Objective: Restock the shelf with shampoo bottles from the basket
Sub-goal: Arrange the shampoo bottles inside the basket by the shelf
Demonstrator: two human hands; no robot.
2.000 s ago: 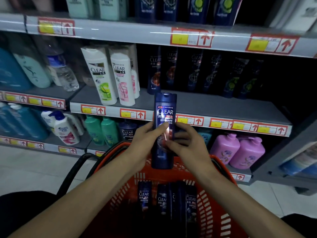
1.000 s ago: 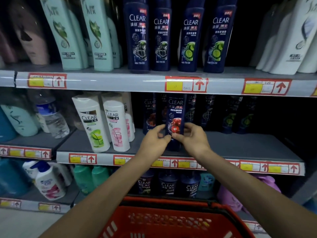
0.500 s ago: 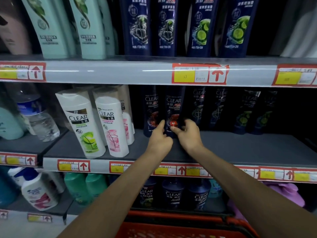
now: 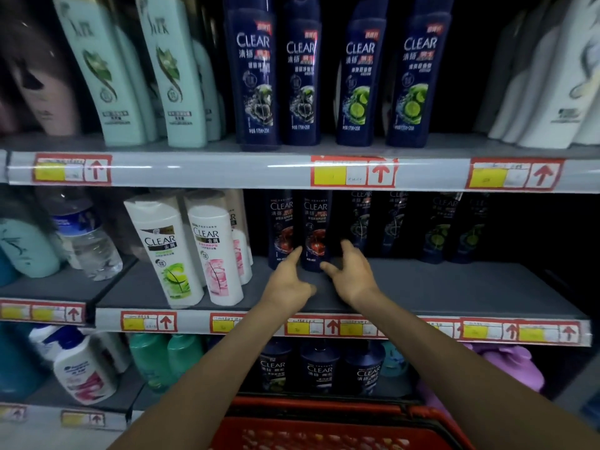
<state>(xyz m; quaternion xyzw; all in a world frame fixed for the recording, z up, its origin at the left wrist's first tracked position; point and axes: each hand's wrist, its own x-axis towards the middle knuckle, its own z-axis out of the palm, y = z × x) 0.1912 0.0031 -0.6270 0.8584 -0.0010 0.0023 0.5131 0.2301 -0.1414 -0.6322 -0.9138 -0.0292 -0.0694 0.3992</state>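
The dark blue CLEAR shampoo bottle (image 4: 315, 235) stands upright on the middle shelf (image 4: 454, 287), just beyond both hands and between them. The left hand (image 4: 287, 282) is loose and grips nothing. Its index fingertip reaches the bottle's lower left edge, perhaps touching it, though the dim light makes this hard to tell. The right hand (image 4: 352, 271) is spread beside the bottle, holding nothing. The red basket (image 4: 324, 414) sits below the wrists.

Dim light falls on grey shelving (image 4: 227, 172) edged with red-framed price tags (image 4: 354, 173).

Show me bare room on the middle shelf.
Free: the front strip of the middle shelf, before the dark back-row bottles, from the right hand to its right end; also a narrow gap between the pink-label bottle and the left hand. Crowded: back row, left corner.
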